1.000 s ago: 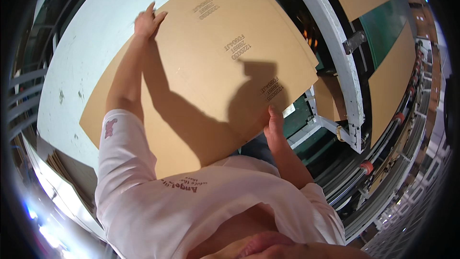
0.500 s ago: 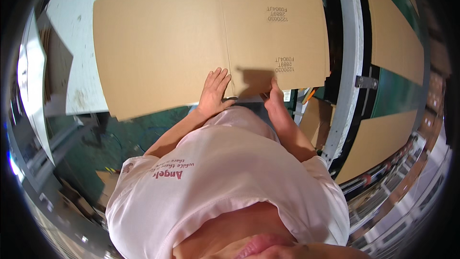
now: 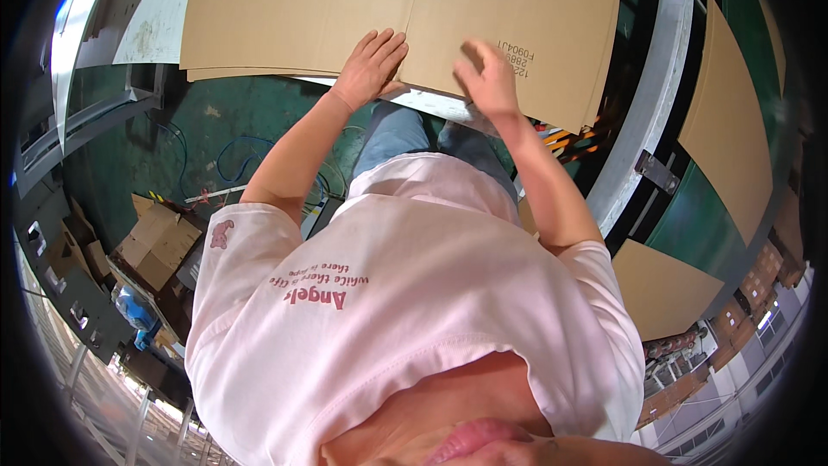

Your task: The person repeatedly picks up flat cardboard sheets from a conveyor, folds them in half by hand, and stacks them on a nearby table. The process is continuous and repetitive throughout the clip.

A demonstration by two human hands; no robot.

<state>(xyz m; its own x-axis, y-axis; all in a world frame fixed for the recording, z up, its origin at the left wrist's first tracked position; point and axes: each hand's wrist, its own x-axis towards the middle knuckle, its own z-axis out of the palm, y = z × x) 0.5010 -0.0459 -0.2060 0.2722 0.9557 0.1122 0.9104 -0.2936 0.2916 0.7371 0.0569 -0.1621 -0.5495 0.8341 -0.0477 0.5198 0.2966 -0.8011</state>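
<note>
A large brown cardboard sheet [image 3: 302, 9] lies on top of at least one more, with a crease running away from me and dark print on its right part. My left hand [image 3: 373, 62] rests flat on it at the near edge, just left of the crease, fingers stretched out. To the right of the crease, my right hand [image 3: 489, 79] is over the near edge, slightly blurred. Its fingers are bent but apart from the thumb, and nothing shows in it. Whether it touches the sheet I cannot tell.
A pale metal rail [image 3: 660, 78] runs along the right, with more cardboard sheets [image 3: 729, 112] on a green surface beyond it. An opened cardboard box [image 3: 157, 244] stands at lower left. Blue hose [image 3: 237, 155] lies on the green floor. Orange tool-like items [image 3: 565, 140] sit below the sheets' right corner.
My right hand has let go of the sheet's near edge and risen over it. My left hand stays by the crease. The view has shifted, showing more floor and my legs.
</note>
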